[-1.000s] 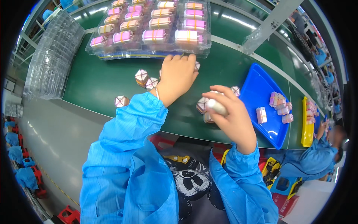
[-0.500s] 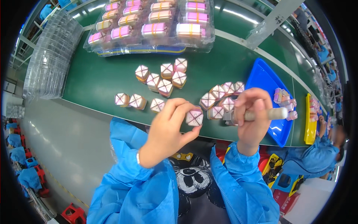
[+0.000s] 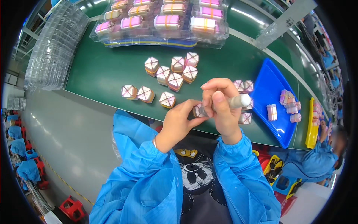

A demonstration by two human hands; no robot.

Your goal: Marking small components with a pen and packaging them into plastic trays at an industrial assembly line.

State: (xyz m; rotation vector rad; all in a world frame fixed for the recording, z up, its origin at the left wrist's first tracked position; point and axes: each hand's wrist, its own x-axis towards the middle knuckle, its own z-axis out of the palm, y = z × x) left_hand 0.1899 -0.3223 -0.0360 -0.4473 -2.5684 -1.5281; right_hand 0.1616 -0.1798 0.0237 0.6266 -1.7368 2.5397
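Observation:
My left hand [image 3: 177,123] pinches a small pink-and-white block [image 3: 198,111] near the table's front edge. Dark crossing lines mark the tops of blocks of this kind. My right hand [image 3: 223,108] is closed around a hand tool with a pale, rounded handle [image 3: 238,100]. The tool's working end meets the held block, mostly hidden by my fingers. Just left of my hands stands a single block [image 3: 167,99]. Behind it is a cluster of similar blocks [image 3: 175,81], and others [image 3: 245,118] are partly covered by my right hand.
A blue tray [image 3: 265,80] with several pink blocks lies to the right, beside a yellow tray [image 3: 310,138]. Clear plastic trays [image 3: 160,33] of banded bundles fill the back. Empty clear trays [image 3: 48,48] are stacked at left. A co-worker's blue sleeve [image 3: 313,160] shows at right.
My right hand has brought the tool leftward onto the block in my left hand. The whole view has shifted a little, moving the table's contents rightward in the picture.

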